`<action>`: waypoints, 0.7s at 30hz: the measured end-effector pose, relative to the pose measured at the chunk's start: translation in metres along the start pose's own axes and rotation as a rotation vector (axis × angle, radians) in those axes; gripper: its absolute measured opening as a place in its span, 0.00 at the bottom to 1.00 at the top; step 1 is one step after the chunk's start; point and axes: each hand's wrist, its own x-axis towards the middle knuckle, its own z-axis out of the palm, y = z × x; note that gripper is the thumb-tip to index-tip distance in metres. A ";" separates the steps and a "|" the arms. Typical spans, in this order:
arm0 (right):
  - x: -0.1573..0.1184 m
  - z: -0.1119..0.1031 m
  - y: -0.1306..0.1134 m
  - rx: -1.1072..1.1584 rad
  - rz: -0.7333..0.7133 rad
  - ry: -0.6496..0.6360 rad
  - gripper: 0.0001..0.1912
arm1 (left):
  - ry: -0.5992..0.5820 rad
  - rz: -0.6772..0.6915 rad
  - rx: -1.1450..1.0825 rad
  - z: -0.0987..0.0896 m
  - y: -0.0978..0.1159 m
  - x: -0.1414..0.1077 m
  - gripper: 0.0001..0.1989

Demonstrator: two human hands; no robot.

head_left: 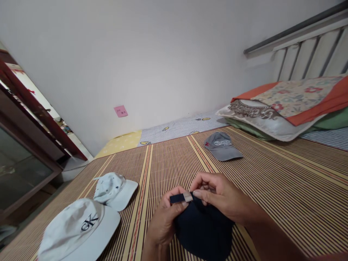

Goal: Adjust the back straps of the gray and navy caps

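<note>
A dark navy cap [203,230] is held in both hands over the striped mat, its back strap [177,198] turned upward. A light metal-looking buckle [187,196] sits on that strap. My left hand [165,215] pinches the strap and buckle from the left, thumb below and fingers behind. My right hand [217,194] grips the strap just right of the buckle between thumb and forefinger. The cap's brim is not visible.
A white cap with black letters [73,228] and a smaller pale cap [112,188] lie at the left. A grey cap [221,145] lies farther back. Stacked pillows [293,105] stand at the right on the bamboo mat [165,163], by the wall.
</note>
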 end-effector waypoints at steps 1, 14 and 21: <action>0.000 0.001 0.000 0.011 -0.004 -0.008 0.04 | -0.006 0.000 0.003 -0.001 -0.001 0.000 0.20; 0.003 0.001 0.001 0.016 0.003 -0.024 0.04 | -0.038 0.022 -0.046 -0.002 -0.004 0.000 0.20; 0.002 0.000 0.004 0.053 0.031 -0.003 0.04 | -0.151 0.110 -0.054 -0.007 -0.004 -0.001 0.26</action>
